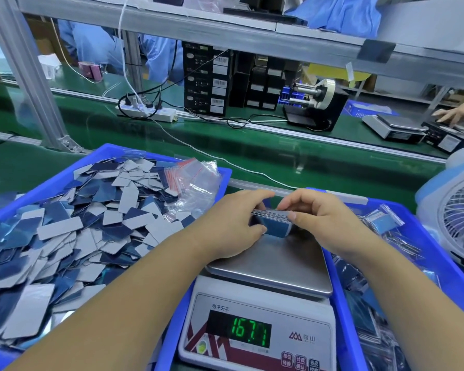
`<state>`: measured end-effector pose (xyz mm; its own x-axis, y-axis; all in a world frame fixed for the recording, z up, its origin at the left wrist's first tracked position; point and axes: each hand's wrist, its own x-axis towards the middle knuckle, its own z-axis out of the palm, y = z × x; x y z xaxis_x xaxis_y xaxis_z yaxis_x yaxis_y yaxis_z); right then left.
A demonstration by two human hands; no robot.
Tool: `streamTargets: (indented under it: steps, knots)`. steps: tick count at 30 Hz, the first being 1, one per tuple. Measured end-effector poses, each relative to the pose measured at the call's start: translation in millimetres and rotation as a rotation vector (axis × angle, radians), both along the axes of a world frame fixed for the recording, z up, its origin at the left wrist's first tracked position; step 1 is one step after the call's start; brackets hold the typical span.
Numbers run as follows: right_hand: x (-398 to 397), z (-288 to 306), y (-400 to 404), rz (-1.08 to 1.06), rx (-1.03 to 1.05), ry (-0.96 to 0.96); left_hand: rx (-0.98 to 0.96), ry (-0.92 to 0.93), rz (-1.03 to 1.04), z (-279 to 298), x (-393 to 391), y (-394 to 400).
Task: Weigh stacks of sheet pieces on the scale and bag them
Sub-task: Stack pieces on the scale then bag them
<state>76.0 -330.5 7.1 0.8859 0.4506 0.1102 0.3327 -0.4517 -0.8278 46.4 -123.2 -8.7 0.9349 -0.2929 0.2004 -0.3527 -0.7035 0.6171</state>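
A stack of blue and grey sheet pieces point(276, 223) stands on edge on the steel pan point(273, 266) of a white digital scale point(257, 333), whose green display reads 167.1. My left hand point(231, 223) grips the stack's left end. My right hand point(324, 218) holds its right end, fingers curled over the top. Loose sheet pieces point(65, 236) fill the blue tray point(51, 183) at the left, with a pile of small clear zip bags point(193, 183) at its far right corner.
A second blue tray point(423, 245) at the right holds bagged pieces. A white fan point(458, 210) stands at the far right. Beyond lies a green conveyor belt point(279, 151) with a power strip point(148, 109), cables, black boxes point(206, 81) and another person's hand point(456, 113).
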Motion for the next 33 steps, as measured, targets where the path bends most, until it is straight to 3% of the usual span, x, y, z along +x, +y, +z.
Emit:
streamTargets:
  steps: [3, 8, 13, 17, 25, 30, 33]
  knots:
    - [-5, 3, 5, 0.040, -0.033, 0.016, -0.042, 0.025, 0.010, -1, -2, -1]
    - [-7, 11, 2, -0.027, -0.277, -0.089, -0.076, 0.057, 0.017, -3, -2, -4]
    - [-15, 11, 10, 0.021, -0.340, -0.186, -0.132, 0.068, 0.028, -1, -2, -9]
    - [-20, 6, 27, -0.003, -0.303, -0.301, -0.206, 0.114, 0.003, 2, -8, -21]
    - [-20, 3, 31, -0.022, -0.326, -0.334, -0.273, 0.131, -0.136, 7, -19, -28]
    - [-21, 9, 27, 0.003, -0.347, -0.340, -0.282, 0.080, -0.077, 10, -22, -37]
    - [-21, 9, 28, 0.014, -0.361, -0.312, -0.331, 0.140, -0.147, 10, -21, -37]
